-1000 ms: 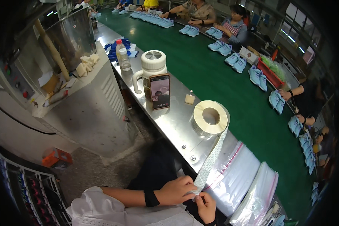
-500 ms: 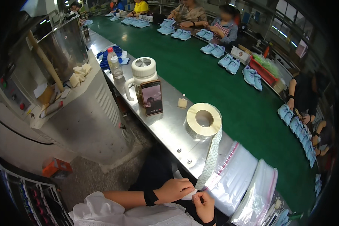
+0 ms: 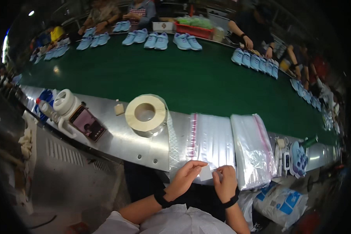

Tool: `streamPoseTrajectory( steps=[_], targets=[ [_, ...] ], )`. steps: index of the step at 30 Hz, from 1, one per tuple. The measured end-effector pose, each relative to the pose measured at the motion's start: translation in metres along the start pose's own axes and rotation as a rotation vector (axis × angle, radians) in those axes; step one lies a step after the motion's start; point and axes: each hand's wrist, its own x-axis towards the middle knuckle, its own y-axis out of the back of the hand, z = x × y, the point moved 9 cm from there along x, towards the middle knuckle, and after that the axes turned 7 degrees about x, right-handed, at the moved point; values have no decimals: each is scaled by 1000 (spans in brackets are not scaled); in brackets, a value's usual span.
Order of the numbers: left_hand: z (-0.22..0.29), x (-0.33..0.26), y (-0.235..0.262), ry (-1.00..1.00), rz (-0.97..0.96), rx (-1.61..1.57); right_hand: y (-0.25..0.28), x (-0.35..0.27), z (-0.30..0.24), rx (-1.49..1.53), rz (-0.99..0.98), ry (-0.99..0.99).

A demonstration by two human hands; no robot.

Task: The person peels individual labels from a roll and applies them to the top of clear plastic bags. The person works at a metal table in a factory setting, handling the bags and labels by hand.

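Note:
Between the thumb and fingertips of my left hand (image 3: 188,174) is a small white sticker label (image 3: 206,172), held over the near edge of a stack of clear plastic bags (image 3: 214,136). My right hand (image 3: 225,183) is just right of the label, loosely curled, with a gap between thumb and forefinger and nothing visible in it. A second stack of clear bags (image 3: 251,152) lies beside it. Left of the bags stands a large roll of labels (image 3: 146,115), its printed strip (image 3: 173,142) trailing down toward my left hand.
On the metal bench (image 3: 119,146) stand a phone (image 3: 87,123), a white jug (image 3: 65,103) and a bottle (image 3: 46,109). Beyond runs a green conveyor belt (image 3: 117,72) with pairs of light blue shoes (image 3: 156,41) along its far side. Co-workers (image 3: 255,31) sit there. A filled plastic sack (image 3: 280,204) lies low right.
My view has swung to the right. My hands have moved apart and forward over the bags. The white label now shows plainly in my left hand, and my right hand has drawn away from it.

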Motion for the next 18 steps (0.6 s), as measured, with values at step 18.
streamPoseTrajectory(
  steps=[18],
  targets=[
    [-78, 16, 20, -48, 308, -426, -39, 19, -14, -130, 34, 98]
  ],
)
